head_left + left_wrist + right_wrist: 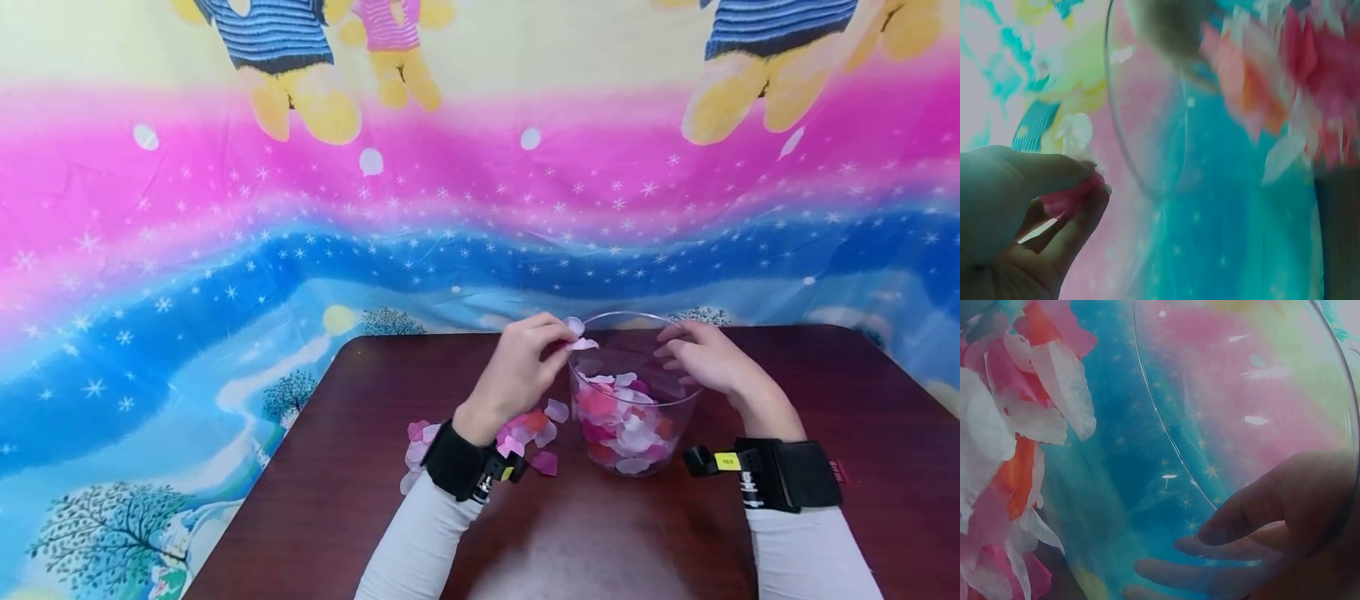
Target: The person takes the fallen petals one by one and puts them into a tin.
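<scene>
A clear round container (637, 398) stands on the table, partly filled with pink, white and orange-red artificial flower petals (622, 425). At its left rim my left hand (521, 362) pinches petals between thumb and fingers. The left wrist view shows a pink petal (1072, 199) in that pinch and a whitish petal (1077, 129) just beyond the fingertips. My right hand (708, 358) is at the right rim, its fingers loosely extended over the opening. Through the clear wall in the right wrist view, the right thumb and fingers (1197, 575) lie apart.
Loose petals (525, 429) lie on the table left of the container, partly behind my left wrist. The dark wooden table (600, 542) reaches back to a colourful printed cloth (480, 183). Both wrists wear black straps (795, 475).
</scene>
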A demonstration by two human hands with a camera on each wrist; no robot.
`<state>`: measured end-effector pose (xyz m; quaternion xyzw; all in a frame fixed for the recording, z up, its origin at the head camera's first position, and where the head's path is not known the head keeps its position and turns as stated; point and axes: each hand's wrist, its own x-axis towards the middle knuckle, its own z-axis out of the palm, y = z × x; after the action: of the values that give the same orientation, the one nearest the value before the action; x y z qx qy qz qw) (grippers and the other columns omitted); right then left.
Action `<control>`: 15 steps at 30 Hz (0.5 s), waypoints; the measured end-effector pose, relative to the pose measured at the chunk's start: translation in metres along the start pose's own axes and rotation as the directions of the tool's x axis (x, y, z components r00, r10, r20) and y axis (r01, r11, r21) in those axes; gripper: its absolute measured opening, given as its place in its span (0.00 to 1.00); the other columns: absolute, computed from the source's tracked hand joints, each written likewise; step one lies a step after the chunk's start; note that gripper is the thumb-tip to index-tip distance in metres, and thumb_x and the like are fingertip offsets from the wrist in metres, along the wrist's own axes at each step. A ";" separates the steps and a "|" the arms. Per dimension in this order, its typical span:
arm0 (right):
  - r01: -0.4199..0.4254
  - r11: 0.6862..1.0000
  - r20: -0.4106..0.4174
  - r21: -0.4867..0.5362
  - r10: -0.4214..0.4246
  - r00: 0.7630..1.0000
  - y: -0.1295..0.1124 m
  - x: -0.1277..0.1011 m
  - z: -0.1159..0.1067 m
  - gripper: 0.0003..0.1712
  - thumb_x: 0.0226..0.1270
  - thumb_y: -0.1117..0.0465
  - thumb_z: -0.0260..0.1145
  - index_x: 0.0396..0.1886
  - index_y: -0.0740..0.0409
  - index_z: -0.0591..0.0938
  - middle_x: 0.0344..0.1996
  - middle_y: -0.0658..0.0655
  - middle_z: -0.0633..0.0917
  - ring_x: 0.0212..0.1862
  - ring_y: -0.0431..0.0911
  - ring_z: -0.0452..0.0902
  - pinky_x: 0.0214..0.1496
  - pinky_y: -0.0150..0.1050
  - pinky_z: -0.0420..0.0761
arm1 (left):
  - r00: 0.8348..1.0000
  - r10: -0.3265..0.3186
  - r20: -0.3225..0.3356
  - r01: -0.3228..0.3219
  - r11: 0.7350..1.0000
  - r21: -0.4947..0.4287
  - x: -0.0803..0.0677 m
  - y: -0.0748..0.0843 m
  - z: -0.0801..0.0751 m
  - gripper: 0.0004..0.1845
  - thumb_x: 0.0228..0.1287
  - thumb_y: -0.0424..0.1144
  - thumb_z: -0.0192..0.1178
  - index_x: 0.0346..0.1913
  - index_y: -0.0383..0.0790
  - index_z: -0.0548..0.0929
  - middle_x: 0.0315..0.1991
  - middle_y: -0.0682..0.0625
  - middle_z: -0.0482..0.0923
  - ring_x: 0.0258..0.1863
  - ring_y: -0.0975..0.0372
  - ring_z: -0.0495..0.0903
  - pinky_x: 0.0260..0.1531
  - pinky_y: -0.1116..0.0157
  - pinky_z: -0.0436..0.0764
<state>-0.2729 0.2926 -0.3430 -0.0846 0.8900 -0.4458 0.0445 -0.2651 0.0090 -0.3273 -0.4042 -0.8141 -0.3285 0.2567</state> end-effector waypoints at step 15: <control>-0.004 1.000 -0.006 0.008 0.004 1.000 -0.001 -0.001 0.001 0.26 0.82 0.61 0.41 0.68 0.76 0.65 0.61 0.79 0.76 0.61 0.70 0.76 0.53 0.57 0.83 | 0.990 0.035 0.138 -0.028 0.998 -0.047 -0.001 0.022 0.031 0.11 0.70 0.34 0.66 0.53 0.39 0.87 0.50 0.52 0.82 0.51 0.67 0.80 0.52 0.81 0.75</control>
<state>-0.2713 0.2915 -0.3424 -0.0812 0.8884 -0.4497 0.0429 -0.2505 0.0416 -0.3410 -0.4446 -0.8159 -0.3138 0.1956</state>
